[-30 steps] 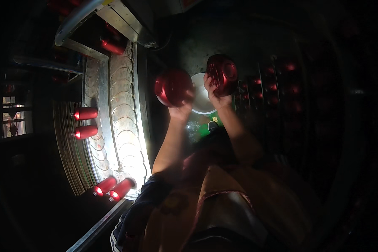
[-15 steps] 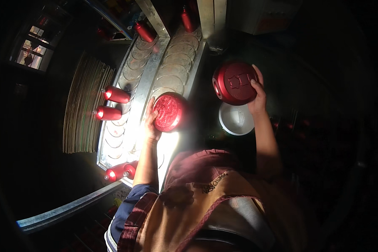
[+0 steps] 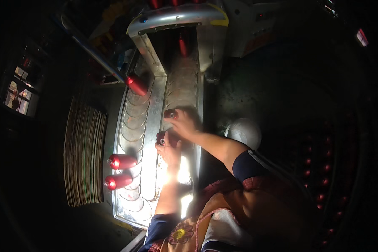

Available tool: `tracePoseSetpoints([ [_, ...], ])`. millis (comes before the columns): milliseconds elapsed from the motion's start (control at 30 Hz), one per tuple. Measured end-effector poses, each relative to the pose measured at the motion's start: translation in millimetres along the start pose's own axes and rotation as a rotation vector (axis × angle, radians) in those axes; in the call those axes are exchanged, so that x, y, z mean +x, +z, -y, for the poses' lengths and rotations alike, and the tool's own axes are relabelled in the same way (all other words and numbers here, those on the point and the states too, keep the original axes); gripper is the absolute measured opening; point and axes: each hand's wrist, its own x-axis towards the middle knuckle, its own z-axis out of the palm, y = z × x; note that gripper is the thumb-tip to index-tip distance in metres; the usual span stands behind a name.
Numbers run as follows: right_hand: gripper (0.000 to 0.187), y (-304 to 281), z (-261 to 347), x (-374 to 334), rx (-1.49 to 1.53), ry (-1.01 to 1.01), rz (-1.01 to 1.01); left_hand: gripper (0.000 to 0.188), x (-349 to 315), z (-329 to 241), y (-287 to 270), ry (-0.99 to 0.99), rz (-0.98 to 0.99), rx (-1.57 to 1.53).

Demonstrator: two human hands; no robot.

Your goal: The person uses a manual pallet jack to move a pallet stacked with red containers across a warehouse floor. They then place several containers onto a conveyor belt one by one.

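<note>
Reaching forward over a long metal conveyor with scalloped pockets, we have both hands on its right-hand lane, each laying a red can on its side so it sits in a pocket and rides toward the machine hood well ahead of our hands. Off to the left of our left hand stands a stack of flat cardboard, edge-on, apart from the belt. Just right of our right forearm sits a pale round lid or bowl; we cannot tell which. On the lane left of our hands, two red cans lie crosswise near our left wrist, and another can lies further ahead, all nozzle-end outward, which suggests the pockets keep them from rolling. Our right hand is curled around one can, fingers over its top. Our left hand closes on a second can, just behind the first, nearly touching it.
</note>
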Motion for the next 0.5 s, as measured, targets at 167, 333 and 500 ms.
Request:
tracePoseSetpoints([
  [167,0.068,-25,1,28,-0.053,0.014,0.116,0.065,27,-10,-18,0.151,0.196,0.004],
  [333,0.066,-38,14,4,0.147,0.082,0.070,0.060,47,11,-14,0.223,0.186,0.013],
  [500,0.054,-155,-30,-71,0.122,0.019,-0.240,0.060,94,-21,29,0.403,0.050,-0.003],
])
